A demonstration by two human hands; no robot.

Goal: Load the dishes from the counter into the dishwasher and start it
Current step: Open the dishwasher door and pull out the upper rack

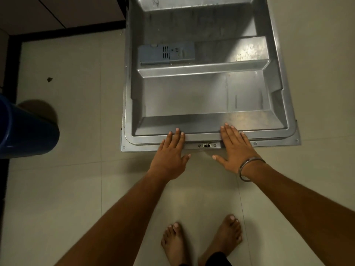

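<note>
The dishwasher door (201, 96) lies folded down flat in front of me, its steel inner face up. A grey detergent dispenser (166, 54) sits on its left half. The latch (207, 145) is at the middle of the near edge. My left hand (171, 154) rests flat on that near edge, fingers straight, just left of the latch. My right hand (235, 148), with a metal bangle on the wrist, lies flat on the edge just right of the latch. No dishes or racks are in view.
A dark blue bin (25, 129) stands at the left on the pale tiled floor (76, 189). Brown cabinet fronts with a black plinth (63, 31) run along the top left. My bare feet (201, 240) stand close behind the door.
</note>
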